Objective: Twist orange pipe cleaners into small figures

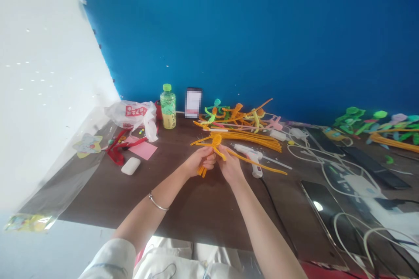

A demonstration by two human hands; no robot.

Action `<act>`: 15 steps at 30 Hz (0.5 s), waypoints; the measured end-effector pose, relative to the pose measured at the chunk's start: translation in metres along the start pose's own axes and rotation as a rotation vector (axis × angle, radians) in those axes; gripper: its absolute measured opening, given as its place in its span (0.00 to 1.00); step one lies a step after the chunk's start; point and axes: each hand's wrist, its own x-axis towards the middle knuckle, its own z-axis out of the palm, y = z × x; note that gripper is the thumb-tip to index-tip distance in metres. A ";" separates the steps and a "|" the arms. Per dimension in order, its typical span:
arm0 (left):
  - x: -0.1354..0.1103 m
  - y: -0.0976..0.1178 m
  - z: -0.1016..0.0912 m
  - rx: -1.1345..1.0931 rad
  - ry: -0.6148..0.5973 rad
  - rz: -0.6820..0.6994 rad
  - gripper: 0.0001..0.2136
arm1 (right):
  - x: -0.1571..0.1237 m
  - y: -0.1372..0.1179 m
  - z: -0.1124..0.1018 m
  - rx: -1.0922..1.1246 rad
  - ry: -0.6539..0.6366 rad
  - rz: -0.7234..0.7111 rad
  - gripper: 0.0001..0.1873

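Observation:
Above the middle of the dark table, both my hands hold an orange pipe-cleaner figure with a round coiled head. My left hand is closed round its lower part, and orange stem ends poke out below the fist. Close beside it, my right hand pinches the figure, its fingertips partly hidden. One long orange strand stretches from there to the right, over a white hot glue gun. Behind the hands lies a bundle of orange pipe cleaners. Several finished-looking coloured pipe-cleaner figures are heaped at the back.
A green-capped bottle and a propped phone stand by the blue wall. Left are a plastic bag, pink paper and a white case. White cables, a tablet-like device and more figures occupy the right.

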 end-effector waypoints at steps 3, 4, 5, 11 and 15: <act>0.000 0.001 0.002 -0.026 -0.002 0.056 0.08 | 0.001 0.000 -0.001 0.039 0.006 0.026 0.12; 0.000 0.001 0.002 -0.026 -0.002 0.057 0.07 | 0.001 -0.001 -0.002 0.041 0.012 0.032 0.12; 0.000 0.001 0.002 -0.019 0.002 0.052 0.08 | 0.001 -0.001 -0.002 0.041 0.015 0.037 0.12; 0.004 -0.004 0.001 0.164 0.120 0.119 0.18 | -0.002 -0.002 0.000 0.010 -0.033 0.035 0.10; 0.005 -0.006 0.000 0.239 0.186 0.150 0.18 | -0.002 -0.002 0.002 -0.066 -0.054 0.025 0.10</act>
